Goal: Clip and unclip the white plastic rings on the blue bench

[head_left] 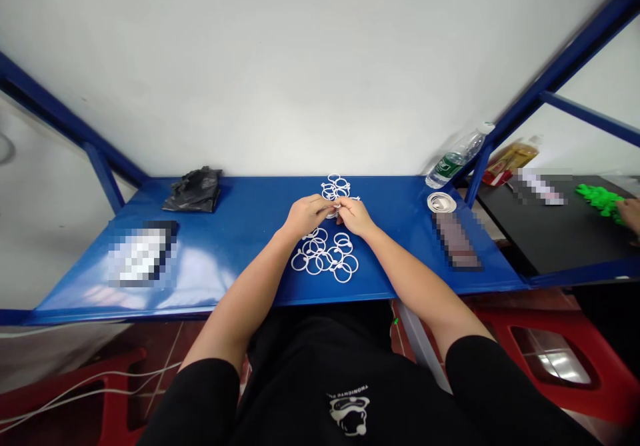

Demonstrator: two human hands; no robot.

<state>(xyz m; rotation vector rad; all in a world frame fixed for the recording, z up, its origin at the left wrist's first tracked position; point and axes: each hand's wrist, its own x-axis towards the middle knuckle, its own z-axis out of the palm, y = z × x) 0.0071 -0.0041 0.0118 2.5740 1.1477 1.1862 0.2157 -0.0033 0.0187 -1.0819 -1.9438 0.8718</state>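
Over on my left, a red stool (117, 393) stands on the tiled floor, with white cables (75, 396) trailing across in front of it. Above it, at the left end of the blue tabletop (250, 213), lies a dark-edged item (143, 253) too blurred out to name, and behind that a crumpled black plastic bag (194, 191) sits near the wall.

In the middle, the person's left hand (309, 214) has its fingertips pinched together on a white ring (331, 217), mostly covered by the fingers. A loose cluster of white rings (327, 254) lies overlapping on the near side, between the forearms; a smaller bunch of rings (335, 189) lies just beyond the fingers, towards the wall. The right hand (356, 216) meets the left, thumb and fingers closed on the same ring.

Further right come a flat white coil (441, 202), a blurred dark strip (457, 241) just below it, and a clear bottle (457, 159) with a green label, tilted against the frame. Past the frame, on a black tabletop (530, 233), I see a yellowish bottle (515, 158) and bright green pieces (603, 201), with another person's hand (630, 214) at them.
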